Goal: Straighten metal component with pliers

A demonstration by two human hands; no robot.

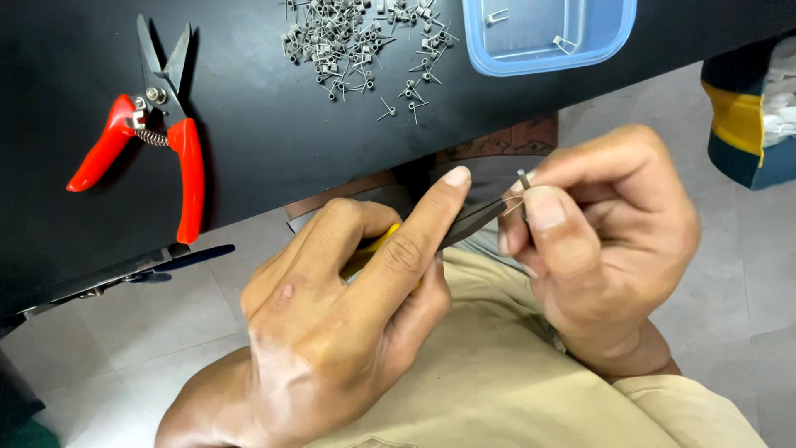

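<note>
Small spring (524, 179) pinched in right hand (609, 241), left hand (348, 307) gripping pliers (473, 222) against it.

Two hands working a small spring over the lap

Left hand (348, 307) grips yellow-handled pliers (464, 224); right hand (605, 241) pinches a tiny spring (524, 179) at their tip, below the black table (274, 141).

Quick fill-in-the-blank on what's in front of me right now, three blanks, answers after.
1. The left hand holds pliers with ____ handles.
2. The right hand pinches one small metal ____ at the pliers' tip.
3. The blue tray sits on the ____ table, beside the loose pile and red-handled cutters.

Missing words: yellow; spring; black
</note>
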